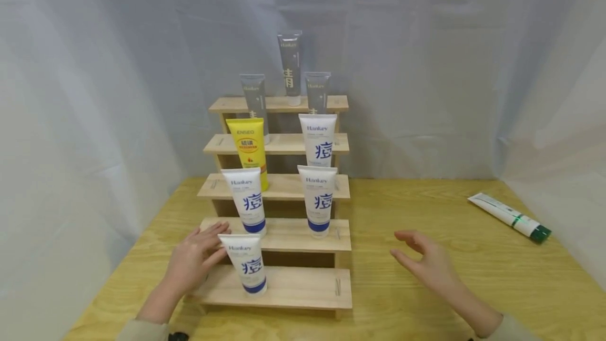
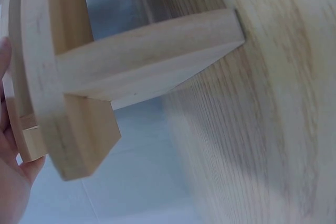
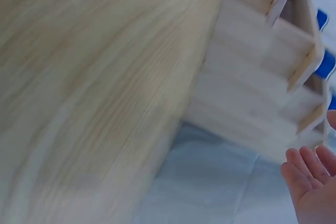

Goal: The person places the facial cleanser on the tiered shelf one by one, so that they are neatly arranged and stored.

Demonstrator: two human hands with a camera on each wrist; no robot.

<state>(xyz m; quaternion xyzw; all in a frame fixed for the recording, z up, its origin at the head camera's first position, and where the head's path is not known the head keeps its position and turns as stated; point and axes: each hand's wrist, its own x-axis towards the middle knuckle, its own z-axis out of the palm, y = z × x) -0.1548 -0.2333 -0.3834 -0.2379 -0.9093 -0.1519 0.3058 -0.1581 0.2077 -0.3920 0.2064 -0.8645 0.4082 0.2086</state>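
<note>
A stepped wooden display rack [image 1: 303, 286] stands on the table, with tubes upright on its tiers. My left hand [image 1: 196, 257] is at the rack's left side, its fingers lying against the end of the second tier from the bottom. Beside its thumb, a white tube with a blue band [image 1: 244, 263] stands on the lowest tier. Two more such tubes, left [image 1: 246, 201] and right [image 1: 319, 201], stand one tier up. To the right of the rack my right hand [image 1: 428, 262] hovers over the table, fingers apart from the thumb, holding nothing.
Higher up stand a yellow tube [image 1: 248, 143], another white tube [image 1: 318, 138] and three grey tubes, one on the top tier [image 1: 291, 67]. A white tube with a green cap [image 1: 511, 217] lies at the table's right. Pale curtains [image 1: 426, 67] hang behind.
</note>
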